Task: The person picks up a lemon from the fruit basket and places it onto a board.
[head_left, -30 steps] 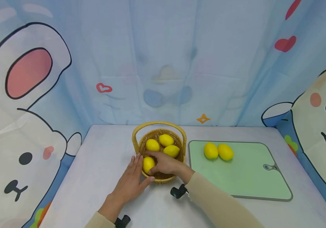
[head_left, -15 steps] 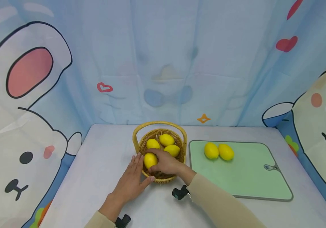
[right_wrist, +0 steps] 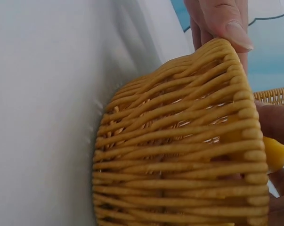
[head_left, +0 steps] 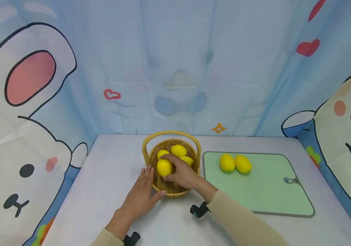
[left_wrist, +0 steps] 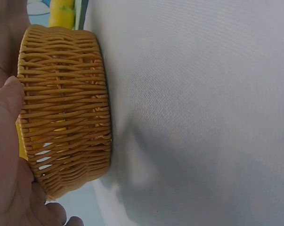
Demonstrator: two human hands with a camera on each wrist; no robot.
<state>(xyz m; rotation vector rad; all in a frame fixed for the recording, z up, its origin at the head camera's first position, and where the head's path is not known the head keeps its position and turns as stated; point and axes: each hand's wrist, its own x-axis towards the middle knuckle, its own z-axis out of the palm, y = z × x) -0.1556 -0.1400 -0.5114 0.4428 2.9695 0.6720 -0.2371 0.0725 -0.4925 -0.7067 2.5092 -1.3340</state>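
A wicker basket point(head_left: 175, 195) with an arched handle stands on the table and holds several lemons. My right hand point(head_left: 183, 174) reaches inside it and pinches a lemon point(head_left: 164, 167) between thumb and fingers. Behind that hand lie three more lemons, one at the back point(head_left: 179, 150), one at the left point(head_left: 162, 154) and one at the right point(head_left: 187, 160), partly covered by my fingers. Against the basket's left rim rests my left hand point(head_left: 140, 198), fingers straight and thumb at the front edge. The left wrist view shows the woven side point(left_wrist: 66, 103) close up.
Right of the basket lies a pale green cutting board point(head_left: 274, 191) with a grey edge. Two lemons point(head_left: 235, 163) sit side by side near its back edge. A blue patterned curtain point(head_left: 175, 68) hangs behind the white table point(head_left: 101, 171).
My right hand has lifted the pinched lemon from the basket's front left, moving it slightly back and to the right. The left hand stays in place on the rim.
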